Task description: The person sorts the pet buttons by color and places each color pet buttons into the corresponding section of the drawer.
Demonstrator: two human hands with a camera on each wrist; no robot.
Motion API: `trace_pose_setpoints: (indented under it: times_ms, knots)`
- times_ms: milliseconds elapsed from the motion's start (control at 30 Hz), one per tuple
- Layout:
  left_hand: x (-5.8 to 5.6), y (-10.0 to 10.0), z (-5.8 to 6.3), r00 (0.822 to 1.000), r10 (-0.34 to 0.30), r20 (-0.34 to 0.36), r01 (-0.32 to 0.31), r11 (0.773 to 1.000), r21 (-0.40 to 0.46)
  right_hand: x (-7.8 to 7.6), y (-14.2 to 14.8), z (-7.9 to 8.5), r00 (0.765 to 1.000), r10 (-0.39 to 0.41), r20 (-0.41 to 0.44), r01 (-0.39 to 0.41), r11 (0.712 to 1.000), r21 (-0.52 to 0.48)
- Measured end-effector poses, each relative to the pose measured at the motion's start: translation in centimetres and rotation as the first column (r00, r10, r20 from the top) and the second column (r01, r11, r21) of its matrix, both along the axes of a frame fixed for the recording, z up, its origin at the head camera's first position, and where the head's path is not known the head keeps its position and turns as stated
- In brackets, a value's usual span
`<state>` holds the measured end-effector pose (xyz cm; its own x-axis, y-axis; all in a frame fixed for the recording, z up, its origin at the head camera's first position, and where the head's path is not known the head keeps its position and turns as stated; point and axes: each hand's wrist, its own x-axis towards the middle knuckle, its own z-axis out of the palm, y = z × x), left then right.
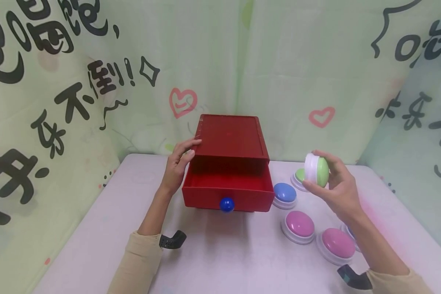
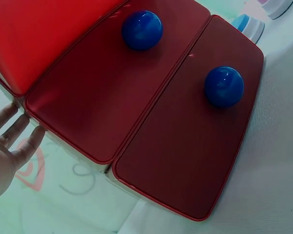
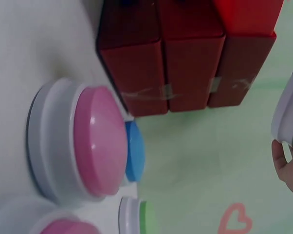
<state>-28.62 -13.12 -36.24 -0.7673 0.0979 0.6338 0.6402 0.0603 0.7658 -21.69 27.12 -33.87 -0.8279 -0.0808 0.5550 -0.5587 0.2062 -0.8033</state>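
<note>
Red glossy drawer cabinet seems steadied by the left hand, fingers extended on its left; to its right, I see the right hand gripping one round green-and-white plastic button.

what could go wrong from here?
1. The held green-topped puck is turned on edge in the right hand; it might slip and knock the pink-topped puck on the table.
2. The top drawer is pulled out; pressing on it could tip or shift the stack, which the left hand touches at its side.
</note>
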Motion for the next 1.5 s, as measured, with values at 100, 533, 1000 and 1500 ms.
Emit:
trace_pose_setpoints:
  times_ms: [100, 533, 1000, 1500]
  knots:
    - [-0.1, 0.0, 0.0, 1.0, 0.001, 0.0, -0.001, 1.0, 0.0, 0.2, -0.6, 0.4, 0.997, 0.063, -0.053, -0.067, 0.995, -0.071]
    - [-0.2, 0.2, 0.0, 1.0, -0.003, -0.014, 0.003, 1.0, 0.002, 1.9, -4.0, 2.7, 0.944, 0.171, -0.281, -0.217, 0.966, -0.139]
    - [-0.4, 0.3, -0.3, 1.0, -0.004, -0.014, 0.003, 1.0, -0.012, 1.7, -7.3, 4.0, 0.881, 0.041, -0.471, 0.006, 0.995, 0.097]
    - [-0.1, 0.0, -0.2, 1.0, 0.003, -0.006, -0.003, 1.0, -0.013, 1.1, -12.2, 6.1, 0.912, 0.158, -0.38, -0.03, 0.947, 0.321]
